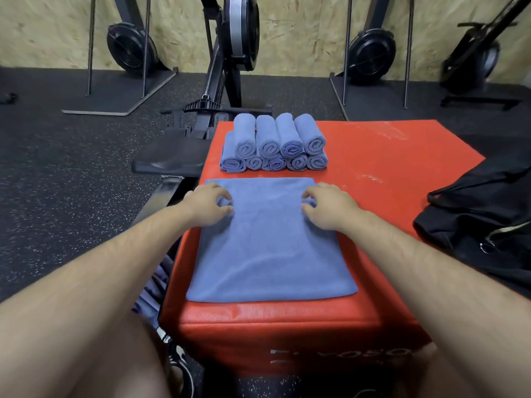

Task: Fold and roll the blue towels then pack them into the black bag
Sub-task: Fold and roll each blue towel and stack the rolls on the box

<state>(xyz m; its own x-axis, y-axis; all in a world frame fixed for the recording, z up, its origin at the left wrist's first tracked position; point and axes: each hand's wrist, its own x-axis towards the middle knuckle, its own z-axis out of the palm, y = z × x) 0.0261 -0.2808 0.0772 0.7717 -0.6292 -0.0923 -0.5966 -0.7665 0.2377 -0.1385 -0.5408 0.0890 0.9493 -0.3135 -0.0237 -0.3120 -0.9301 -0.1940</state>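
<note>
Nine rolled blue towels (273, 145) sit stacked in two rows at the far end of the red box (373, 156). Nearer, a folded blue towel (270, 254) lies flat on the box; the left hand (208, 203) and right hand (327, 206) rest on its far part, fingers curled and pinching the cloth. At the box's right edge slumps the black bag (474, 219), apart from the towels.

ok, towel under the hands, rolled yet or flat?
Flat, not rolled: the blue towel lies as a rectangle on the red box; left hand and right hand pinch its cloth toward the far end.
</note>
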